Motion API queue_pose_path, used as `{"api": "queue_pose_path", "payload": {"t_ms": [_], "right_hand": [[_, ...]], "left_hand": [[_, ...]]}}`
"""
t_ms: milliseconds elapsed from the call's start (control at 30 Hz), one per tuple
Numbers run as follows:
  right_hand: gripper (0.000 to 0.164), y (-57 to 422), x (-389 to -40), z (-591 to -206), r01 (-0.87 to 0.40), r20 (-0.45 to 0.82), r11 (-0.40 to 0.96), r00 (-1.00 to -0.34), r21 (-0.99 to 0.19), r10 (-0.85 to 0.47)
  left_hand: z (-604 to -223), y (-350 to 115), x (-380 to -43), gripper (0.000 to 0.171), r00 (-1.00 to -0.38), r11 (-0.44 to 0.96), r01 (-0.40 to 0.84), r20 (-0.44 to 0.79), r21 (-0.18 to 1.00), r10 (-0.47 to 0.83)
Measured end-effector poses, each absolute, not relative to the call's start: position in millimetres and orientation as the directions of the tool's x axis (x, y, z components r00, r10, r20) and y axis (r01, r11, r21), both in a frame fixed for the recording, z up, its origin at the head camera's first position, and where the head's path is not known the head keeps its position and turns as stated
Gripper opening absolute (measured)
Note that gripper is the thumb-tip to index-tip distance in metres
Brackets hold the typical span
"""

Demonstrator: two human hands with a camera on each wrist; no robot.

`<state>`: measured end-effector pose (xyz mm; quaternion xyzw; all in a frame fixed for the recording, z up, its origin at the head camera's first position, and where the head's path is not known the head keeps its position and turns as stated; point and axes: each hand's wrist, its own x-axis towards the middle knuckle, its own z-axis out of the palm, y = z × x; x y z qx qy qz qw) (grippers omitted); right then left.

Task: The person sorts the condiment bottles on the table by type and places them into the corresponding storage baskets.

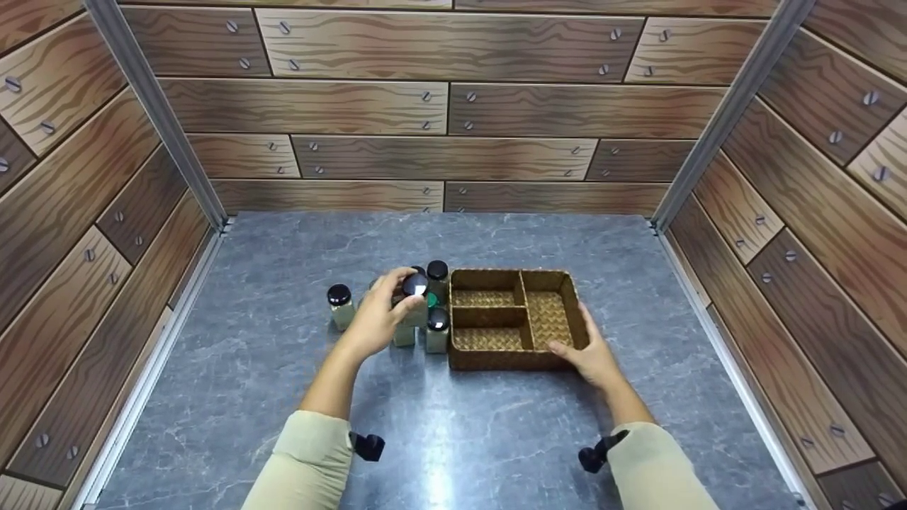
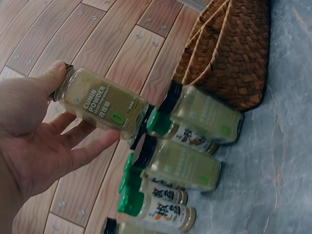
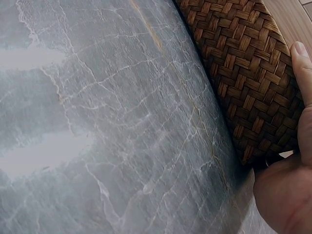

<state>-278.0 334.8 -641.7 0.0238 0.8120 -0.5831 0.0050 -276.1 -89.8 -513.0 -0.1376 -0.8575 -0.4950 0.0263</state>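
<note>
My left hand (image 1: 374,320) holds a glass jar of cumin powder (image 2: 105,105) with a black lid, raised above other spice jars. Thumb and fingers grip it near the lid in the left wrist view. Just right of those jars stands a brown woven basket (image 1: 496,360) with three compartments. My right hand (image 1: 596,356) grips the basket's right side near its front corner, the thumb over the rim. Beside the basket's left wall are black-lidded jars (image 1: 437,340), and green-capped bottles (image 2: 168,214) stand among them, partly hidden by my left hand in the head view.
Another black-lidded jar (image 1: 341,308) stands farther left, apart from the group. The grey marbled tabletop (image 1: 496,439) is bounded by wood-patterned walls (image 1: 354,106) at the back and both sides.
</note>
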Motion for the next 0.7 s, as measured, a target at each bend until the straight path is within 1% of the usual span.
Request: {"api": "queue_pose_path", "payload": {"t_ms": [167,433,700], "right_hand": [[0.114,333.6,-277.7,-642.2,0.042,-0.033,0.331,-0.999,-0.943,0.034],[0.116,333.3,-279.1,-640.5,0.053,-0.05,0.277,-0.999,-0.96,0.017],[0.115,337.0,-279.9,-645.1,0.048,-0.042,0.307,-0.999,-0.95,0.027]], "left_hand": [[-515.0,-79.8,-276.1,0.05,-0.959,0.455,0.259,0.172,0.852,0.224],[-519.0,-61.0,-275.6,0.051,-0.948,0.443,0.31,0.236,0.842,0.214],[-519.1,-41.4,-276.9,0.053,-0.95,0.425,0.289,0.201,0.858,0.24]]}}
